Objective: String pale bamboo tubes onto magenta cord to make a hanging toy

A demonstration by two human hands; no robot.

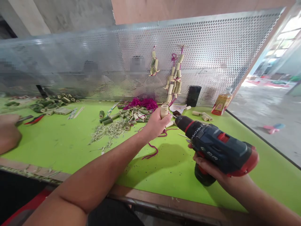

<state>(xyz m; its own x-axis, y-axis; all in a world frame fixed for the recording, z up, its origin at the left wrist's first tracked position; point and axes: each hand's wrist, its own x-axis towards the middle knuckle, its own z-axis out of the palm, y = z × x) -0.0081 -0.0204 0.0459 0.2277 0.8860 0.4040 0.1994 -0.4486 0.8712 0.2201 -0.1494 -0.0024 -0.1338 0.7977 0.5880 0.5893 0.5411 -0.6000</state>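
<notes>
My left hand [157, 124] grips a short, pale bamboo tube [164, 110], its open end facing up. In my right hand [207, 164] is a dark blue and red cordless drill [216, 146], fingers wrapped round its handle. The drill's chuck points left at the tube, and the thin bit meets or nearly meets the tube's side; the exact contact is too small to tell. Beneath my left hand, purple cord [152, 150] trails over the green tabletop [169, 169]. Just behind it lies a pile of cut bamboo pieces [134, 116] with a purple cord bundle [145, 103].
Bamboo figures [175, 77] hang on the perforated metal screen [218, 47]. A phone [193, 96] leans there, beside a bottle [221, 103]. Bamboo slivers [109, 129] lie left of centre. Another person's hand [8, 133] is at far left, near red-handled cutters [34, 119] and more bamboo [53, 103].
</notes>
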